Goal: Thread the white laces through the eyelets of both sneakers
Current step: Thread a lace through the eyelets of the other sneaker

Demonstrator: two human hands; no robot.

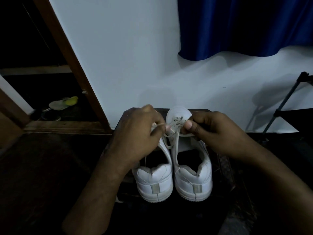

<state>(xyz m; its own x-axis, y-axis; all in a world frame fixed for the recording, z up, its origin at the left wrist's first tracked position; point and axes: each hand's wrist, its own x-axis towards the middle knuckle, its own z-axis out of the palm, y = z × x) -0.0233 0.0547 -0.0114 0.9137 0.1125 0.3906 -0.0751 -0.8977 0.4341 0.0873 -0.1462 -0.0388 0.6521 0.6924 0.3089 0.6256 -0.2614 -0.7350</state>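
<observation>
At the frame centre, a white lace is pinched by both hands, left hand and right hand, above the right sneaker.

Sneakers: left sneaker and right sneaker are sitting side by side, touching, heels nearest.
Hands: left hand and right hand are hovering over them.

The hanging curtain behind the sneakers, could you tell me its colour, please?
Deep blue fabric curtain, clearest in the head view.

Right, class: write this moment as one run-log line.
step: lacing | left hand: pinches lace | right hand: pinches lace at right sneaker | left sneaker: beside it, heels toward camera
</observation>
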